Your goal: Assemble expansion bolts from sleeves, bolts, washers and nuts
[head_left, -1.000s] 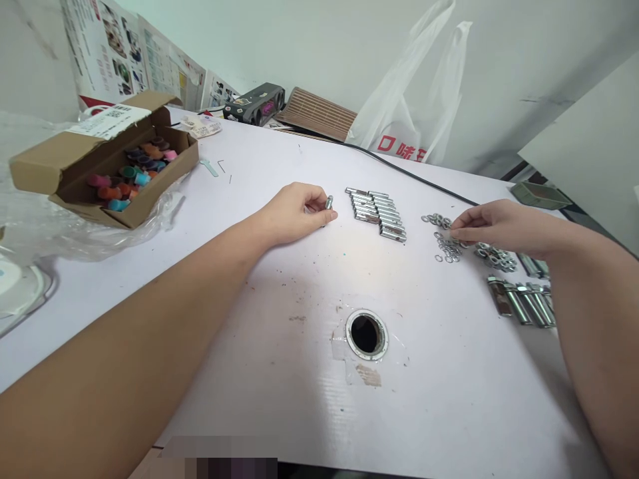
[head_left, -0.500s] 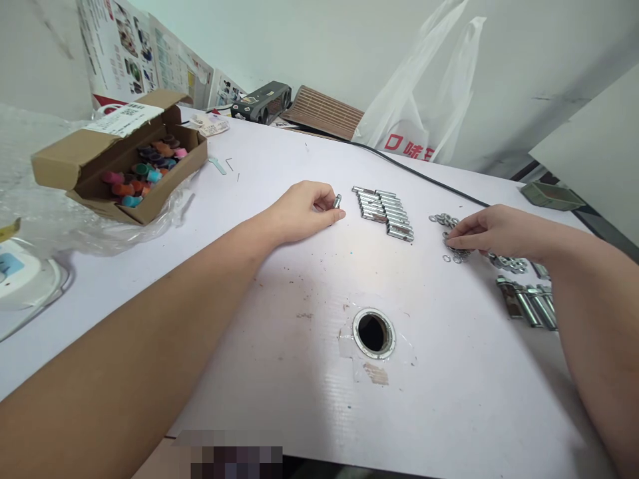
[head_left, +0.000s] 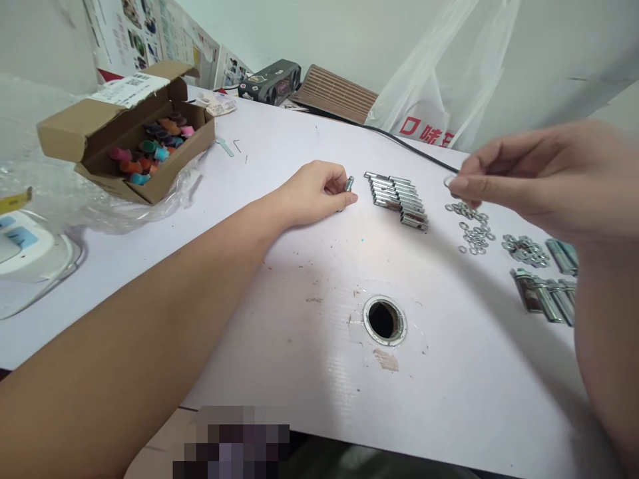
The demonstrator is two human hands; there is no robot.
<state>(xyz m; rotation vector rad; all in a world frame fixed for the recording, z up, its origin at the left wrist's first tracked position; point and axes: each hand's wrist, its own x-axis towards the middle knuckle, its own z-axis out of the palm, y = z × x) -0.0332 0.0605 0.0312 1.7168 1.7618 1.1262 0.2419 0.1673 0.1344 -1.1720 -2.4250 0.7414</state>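
Silvery and probably light, stiff and slick, the ring [head_left: 446,182] at two o'clock is pinched in the fingertips of the right hand [head_left: 534,174] (its rim suits gripping); toward one o'clock, the left hand [head_left: 319,191] curls nearly closed around a metal cylinder [head_left: 350,183].
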